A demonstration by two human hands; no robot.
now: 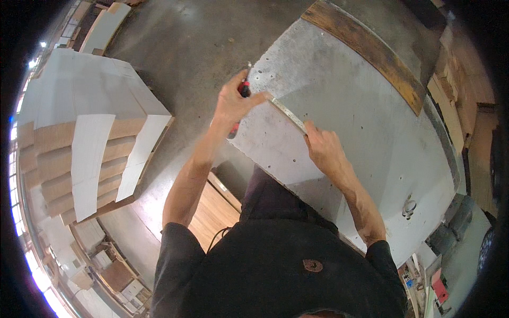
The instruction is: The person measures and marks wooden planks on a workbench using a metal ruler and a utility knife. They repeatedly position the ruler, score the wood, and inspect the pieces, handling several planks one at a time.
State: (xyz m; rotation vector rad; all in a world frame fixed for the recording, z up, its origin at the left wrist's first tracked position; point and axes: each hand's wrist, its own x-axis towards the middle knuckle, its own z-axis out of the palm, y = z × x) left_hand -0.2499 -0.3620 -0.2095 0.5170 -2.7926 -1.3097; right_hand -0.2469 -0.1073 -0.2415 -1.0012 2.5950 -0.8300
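Note:
My left hand is at the left corner of a worn light-grey tabletop, gripping a red and black hand tool whose exact kind I cannot tell. A thin tip sticks up beyond the fingers. A narrow, pale strip slants across the tabletop from my left thumb to my right hand, which is closed around its near end. Whether the strip is metal or wood is unclear. Part of the tool is hidden by the left hand.
A brown wooden board lies along the tabletop's far edge. Small metal rings lie at the right. Stacked cardboard-like panels stand on the left, wood-grain boards are below my left forearm, and mixed scraps sit lower right.

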